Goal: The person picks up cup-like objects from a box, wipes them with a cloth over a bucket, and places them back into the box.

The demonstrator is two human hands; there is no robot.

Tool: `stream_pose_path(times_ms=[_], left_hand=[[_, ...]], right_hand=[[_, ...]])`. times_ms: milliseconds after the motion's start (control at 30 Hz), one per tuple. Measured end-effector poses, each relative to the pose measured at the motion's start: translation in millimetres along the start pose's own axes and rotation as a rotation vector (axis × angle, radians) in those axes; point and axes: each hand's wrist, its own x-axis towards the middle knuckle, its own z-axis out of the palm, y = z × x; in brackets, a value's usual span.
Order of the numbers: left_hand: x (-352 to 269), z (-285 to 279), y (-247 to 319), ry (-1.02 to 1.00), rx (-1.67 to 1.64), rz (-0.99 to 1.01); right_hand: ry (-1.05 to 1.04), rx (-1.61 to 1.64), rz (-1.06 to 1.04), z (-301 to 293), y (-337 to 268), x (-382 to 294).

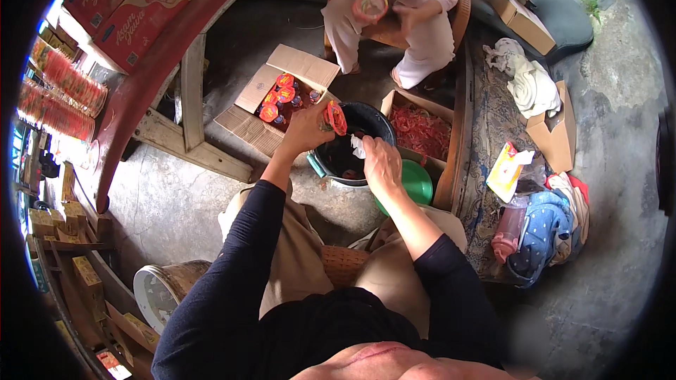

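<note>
My left hand (pixel 309 129) grips a small bottle (pixel 334 117) with a red printed wrapper, tilted above a black bucket (pixel 388 124). Beside it, my right hand (pixel 381 163) pinches a crumpled white scrap (pixel 358 145) over the same bucket. Dark contents lie inside the bucket; what they are cannot be told. An open cardboard box (pixel 254 88) stands beyond my left hand with several bottles, some topped with red printed film (pixel 285 80). Another box (pixel 388 103), behind my right hand, holds red shredded strips (pixel 420 129). A green basin or lid (pixel 417 182) lies under my right wrist.
Across from me a seated person (pixel 391 10) holds a round red-rimmed item. A wooden table frame (pixel 193 100) and red cartons (pixel 145 16) are at left, a white bucket (pixel 153 295) at lower left. Cloths (pixel 538 227), a pink bottle (pixel 509 232) and an opened box (pixel 562 132) lie on the patterned bench at right.
</note>
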Motion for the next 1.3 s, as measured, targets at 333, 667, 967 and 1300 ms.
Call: stream_pose_path(times_ms=[333, 667, 967, 1300], left_hand=[[0, 1, -8, -0.266, -0.319, -0.141], [0, 3, -9, -0.024, -0.072, -0.037], [2, -3, -18, -0.314, -0.394, -0.223], [1, -5, 7, -0.2, -0.23, -0.212]], right_hand=[[-0.013, -0.022, 0.015, 6, -3, 5], [-0.031, 0.114, 0.095, 2, 7, 4], [0.018, -0.108, 0.04, -4, -2, 12], [-0.057, 0.096, 0.129, 0, 5, 6]])
